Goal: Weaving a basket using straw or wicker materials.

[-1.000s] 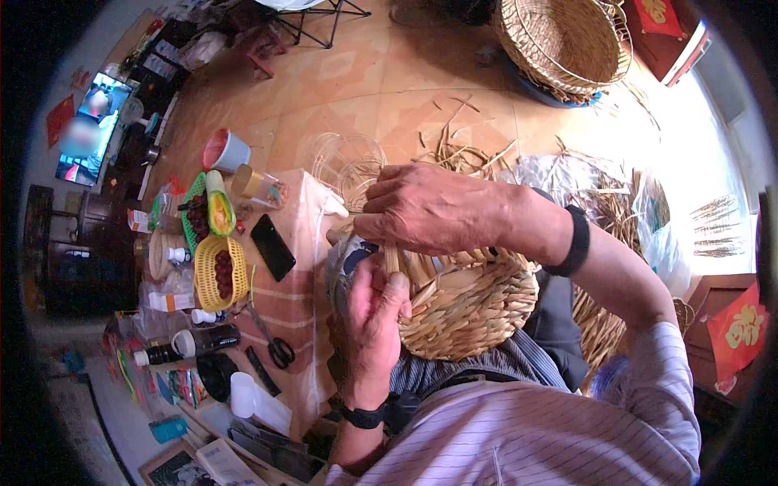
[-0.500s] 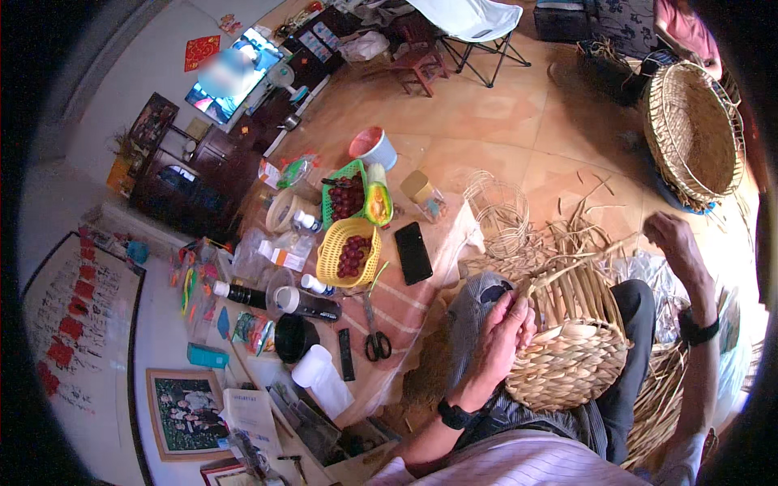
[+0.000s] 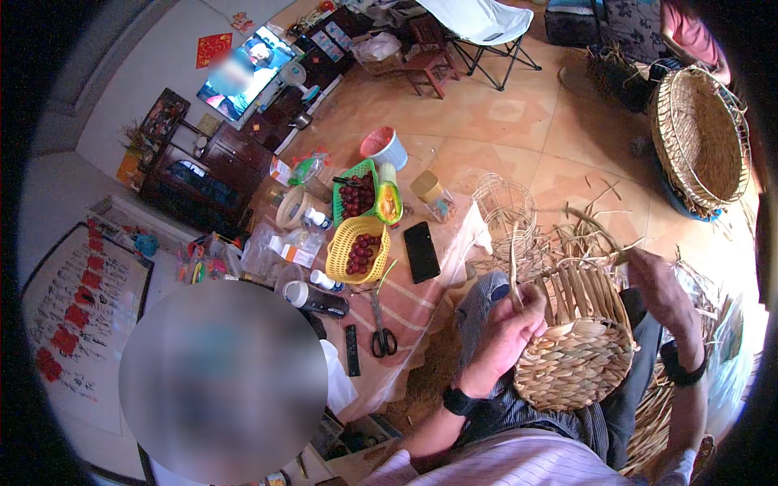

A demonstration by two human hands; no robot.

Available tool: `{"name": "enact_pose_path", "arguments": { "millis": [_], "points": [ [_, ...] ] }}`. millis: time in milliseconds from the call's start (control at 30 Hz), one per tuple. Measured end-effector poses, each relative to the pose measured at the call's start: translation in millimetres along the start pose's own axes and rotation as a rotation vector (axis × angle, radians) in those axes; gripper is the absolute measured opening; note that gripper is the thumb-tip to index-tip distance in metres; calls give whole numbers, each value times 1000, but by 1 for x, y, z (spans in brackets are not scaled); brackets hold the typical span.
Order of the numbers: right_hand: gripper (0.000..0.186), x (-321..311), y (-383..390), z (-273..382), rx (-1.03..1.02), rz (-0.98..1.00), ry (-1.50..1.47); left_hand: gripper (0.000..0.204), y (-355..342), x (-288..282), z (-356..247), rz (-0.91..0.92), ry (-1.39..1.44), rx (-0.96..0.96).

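Observation:
A half-woven straw basket [image 3: 574, 364] rests on my lap between my knees, its lower part a tight braid and its upper part a row of upright strands. My left hand [image 3: 519, 324] is closed at the basket's left edge, gripping a straw strand [image 3: 513, 263] that stands up out of the fingers. Just beyond the basket's upper right side is my right hand [image 3: 660, 296], its fingers bent together and pointing toward the rim. What lies between those fingertips is hidden.
Loose straw [image 3: 587, 231] lies on the floor ahead. The table at left holds scissors [image 3: 381, 328], a phone [image 3: 421, 253], a yellow basket [image 3: 336, 251] of grapes and a black bottle [image 3: 316, 300]. A big woven basket [image 3: 701, 142] stands far right, near another person [image 3: 689, 36].
My right hand has come down and closer to the basket. The strand that stretched rightward across the basket top now stands upright from my left hand. The view has shifted slightly.

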State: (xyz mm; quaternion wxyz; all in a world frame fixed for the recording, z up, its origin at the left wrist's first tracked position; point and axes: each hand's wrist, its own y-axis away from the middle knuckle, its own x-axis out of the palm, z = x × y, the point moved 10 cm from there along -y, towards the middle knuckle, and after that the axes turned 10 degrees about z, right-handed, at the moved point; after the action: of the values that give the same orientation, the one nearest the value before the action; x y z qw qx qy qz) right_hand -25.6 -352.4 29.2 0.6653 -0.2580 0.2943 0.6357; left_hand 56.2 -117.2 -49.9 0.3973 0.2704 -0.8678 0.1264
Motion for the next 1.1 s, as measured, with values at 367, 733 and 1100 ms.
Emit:
{"name": "enact_pose_path", "arguments": {
  "millis": [367, 733, 1100],
  "points": [
    [19, 80, -43, 123, -354, 210, 417, 47, 1, -5, 4, -101, -195, -10],
    [14, 56, -51, 88, -260, 155, 302, 14, 51, -82, -9, -453, -155, 61],
    [8, 60, -45, 100, -517, 29, 302, 44, 36, -15, -146, -681, -2053, -392]
  ]
}}
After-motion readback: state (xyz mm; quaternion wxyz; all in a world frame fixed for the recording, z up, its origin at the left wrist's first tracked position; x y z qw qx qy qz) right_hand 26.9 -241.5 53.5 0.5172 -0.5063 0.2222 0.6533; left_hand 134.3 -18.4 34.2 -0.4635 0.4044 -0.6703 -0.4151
